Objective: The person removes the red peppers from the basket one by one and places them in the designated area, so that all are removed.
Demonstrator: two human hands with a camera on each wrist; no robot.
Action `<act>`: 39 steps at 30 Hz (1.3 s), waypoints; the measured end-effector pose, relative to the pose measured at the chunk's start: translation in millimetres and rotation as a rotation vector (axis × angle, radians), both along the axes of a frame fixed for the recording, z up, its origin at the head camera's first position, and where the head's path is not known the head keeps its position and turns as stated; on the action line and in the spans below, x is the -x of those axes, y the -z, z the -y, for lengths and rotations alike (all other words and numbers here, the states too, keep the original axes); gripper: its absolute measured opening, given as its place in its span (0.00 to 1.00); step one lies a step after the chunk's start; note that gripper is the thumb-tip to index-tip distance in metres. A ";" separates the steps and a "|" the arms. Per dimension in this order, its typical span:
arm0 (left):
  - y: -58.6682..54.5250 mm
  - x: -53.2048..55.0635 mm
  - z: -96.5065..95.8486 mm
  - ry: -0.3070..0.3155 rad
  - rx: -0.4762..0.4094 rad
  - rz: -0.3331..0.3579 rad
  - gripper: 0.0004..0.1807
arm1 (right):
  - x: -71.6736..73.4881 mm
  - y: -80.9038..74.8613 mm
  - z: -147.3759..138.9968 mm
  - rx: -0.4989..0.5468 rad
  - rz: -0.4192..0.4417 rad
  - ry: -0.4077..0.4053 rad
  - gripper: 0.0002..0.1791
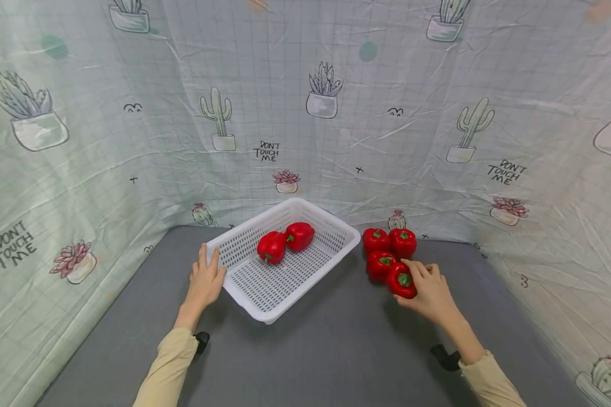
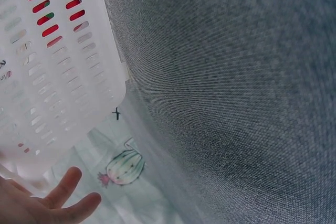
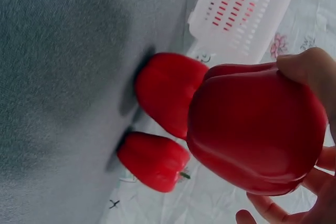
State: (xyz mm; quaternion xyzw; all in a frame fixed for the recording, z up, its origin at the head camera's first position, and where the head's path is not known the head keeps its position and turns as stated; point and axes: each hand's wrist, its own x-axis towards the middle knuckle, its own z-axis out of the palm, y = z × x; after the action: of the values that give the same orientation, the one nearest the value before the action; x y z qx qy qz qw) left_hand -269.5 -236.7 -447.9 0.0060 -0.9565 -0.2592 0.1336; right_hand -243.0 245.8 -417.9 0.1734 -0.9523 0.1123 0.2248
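My right hand grips a red bell pepper from its right side, thumb and fingers spread around it. In the right wrist view this pepper fills much of the near space. Three more red bell peppers sit close behind it, one of them right beside the held one. My left hand is at the left corner of a white plastic basket, its fingers extended by the rim. Two red bell peppers, one at the front and one behind, lie inside the basket.
A grey cloth covers the table. Behind and along both sides hangs a pale curtain printed with cacti. The basket stands diagonally near the back, left of the loose peppers.
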 end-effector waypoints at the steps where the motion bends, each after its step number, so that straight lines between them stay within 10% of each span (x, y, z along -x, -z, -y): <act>1: 0.1 0.3 0.0 0.000 -0.002 0.001 0.31 | 1.3 0.9 -1.9 -0.007 -0.004 -0.001 0.43; 39: 0.9 1.6 0.9 0.009 -0.004 -0.028 0.31 | 53.1 23.5 -29.1 -0.048 0.241 0.057 0.41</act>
State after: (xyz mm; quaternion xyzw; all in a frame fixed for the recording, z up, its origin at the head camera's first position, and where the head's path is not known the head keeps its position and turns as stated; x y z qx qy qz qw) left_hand -271.1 -237.6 -448.8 -0.0018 -0.9540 -0.2618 0.1458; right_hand -296.1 274.9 -441.4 0.1366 -0.9794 0.1030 0.1076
